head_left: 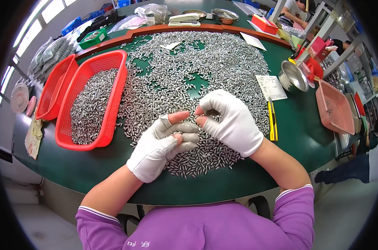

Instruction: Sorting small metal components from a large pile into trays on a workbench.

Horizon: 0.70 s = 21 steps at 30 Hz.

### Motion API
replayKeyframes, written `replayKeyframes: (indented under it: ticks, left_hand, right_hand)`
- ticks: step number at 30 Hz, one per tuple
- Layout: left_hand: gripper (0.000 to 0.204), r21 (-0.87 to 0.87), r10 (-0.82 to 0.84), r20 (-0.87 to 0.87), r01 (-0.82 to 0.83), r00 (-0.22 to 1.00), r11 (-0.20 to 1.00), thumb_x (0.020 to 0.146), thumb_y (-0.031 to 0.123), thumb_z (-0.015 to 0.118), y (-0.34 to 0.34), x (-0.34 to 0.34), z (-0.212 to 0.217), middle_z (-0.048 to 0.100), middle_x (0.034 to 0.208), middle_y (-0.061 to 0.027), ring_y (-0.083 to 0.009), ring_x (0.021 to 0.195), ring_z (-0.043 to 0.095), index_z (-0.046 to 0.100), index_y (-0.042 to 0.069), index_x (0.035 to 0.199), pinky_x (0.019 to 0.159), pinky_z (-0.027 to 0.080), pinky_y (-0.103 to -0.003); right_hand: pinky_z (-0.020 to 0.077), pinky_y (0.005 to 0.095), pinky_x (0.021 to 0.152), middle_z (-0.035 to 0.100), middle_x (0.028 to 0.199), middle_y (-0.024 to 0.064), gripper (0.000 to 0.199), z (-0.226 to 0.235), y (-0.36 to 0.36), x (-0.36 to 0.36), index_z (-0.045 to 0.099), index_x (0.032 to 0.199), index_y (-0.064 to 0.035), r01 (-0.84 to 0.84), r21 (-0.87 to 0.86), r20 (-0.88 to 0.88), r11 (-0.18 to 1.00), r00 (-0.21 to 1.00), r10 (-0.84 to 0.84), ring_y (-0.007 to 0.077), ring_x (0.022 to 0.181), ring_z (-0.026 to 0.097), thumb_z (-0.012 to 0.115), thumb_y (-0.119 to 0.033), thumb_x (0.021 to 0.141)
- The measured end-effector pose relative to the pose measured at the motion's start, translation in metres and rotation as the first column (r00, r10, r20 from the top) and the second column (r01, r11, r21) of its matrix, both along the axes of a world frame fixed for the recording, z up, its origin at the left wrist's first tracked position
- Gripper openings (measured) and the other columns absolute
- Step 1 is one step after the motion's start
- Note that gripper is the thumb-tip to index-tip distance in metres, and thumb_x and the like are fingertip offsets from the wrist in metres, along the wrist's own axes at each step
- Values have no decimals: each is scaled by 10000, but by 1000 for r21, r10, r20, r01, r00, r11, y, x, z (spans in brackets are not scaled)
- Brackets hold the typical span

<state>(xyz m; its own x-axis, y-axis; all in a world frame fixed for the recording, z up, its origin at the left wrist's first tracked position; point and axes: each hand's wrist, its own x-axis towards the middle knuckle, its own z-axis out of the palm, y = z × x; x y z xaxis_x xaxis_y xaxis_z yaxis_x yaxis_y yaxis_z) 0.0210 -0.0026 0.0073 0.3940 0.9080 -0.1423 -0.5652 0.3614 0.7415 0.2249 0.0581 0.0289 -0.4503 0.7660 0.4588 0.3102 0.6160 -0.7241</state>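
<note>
In the head view, I seem to be picking over small silvery metal parts (164, 93), spread across the green bench (299, 135) before me; the next move, I judge, calls for a light fingertip pinch. My right grip (232, 123) is nearly pinched together, my left grip (157, 146) half-curled; whether either holds a part, I cannot tell.

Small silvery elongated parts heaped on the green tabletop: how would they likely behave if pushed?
The small silvery elongated parts look metallic, so they are probably stiff and heavy for their size. Their rounded bodies suggest they may roll. Lying loose on the green tabletop, they would likely scatter.
</note>
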Motion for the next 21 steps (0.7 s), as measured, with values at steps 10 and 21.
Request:
replayKeyframes:
  ticks: [10, 21]
  left_hand:
    - [392, -65, -103, -65, 99, 993, 993, 906, 204, 672, -1, -8, -4, 596, 1137, -90, -117, 872, 567, 486, 52, 1216, 780, 491, -257]
    - [727, -58, -56, 174, 67, 983, 996, 810, 70, 701, 2, 4, -1, 436, 1395, -180, -293, 1301, 460, 315, -2, 1421, 1151, 335, -421]
  right_hand:
    - [500, 346, 777, 619, 907, 69, 184, 4, -13, -3, 638, 865, -65, -147, -53, -21, 988, 989, 146, 229, 867, 611, 745, 3, 731]
    - [508, 382, 672, 623, 877, 87, 210, 16, -11, -1, 633, 831, -67, -98, 427, 263, 899, 965, -20, 292, 779, 622, 701, 12, 648]
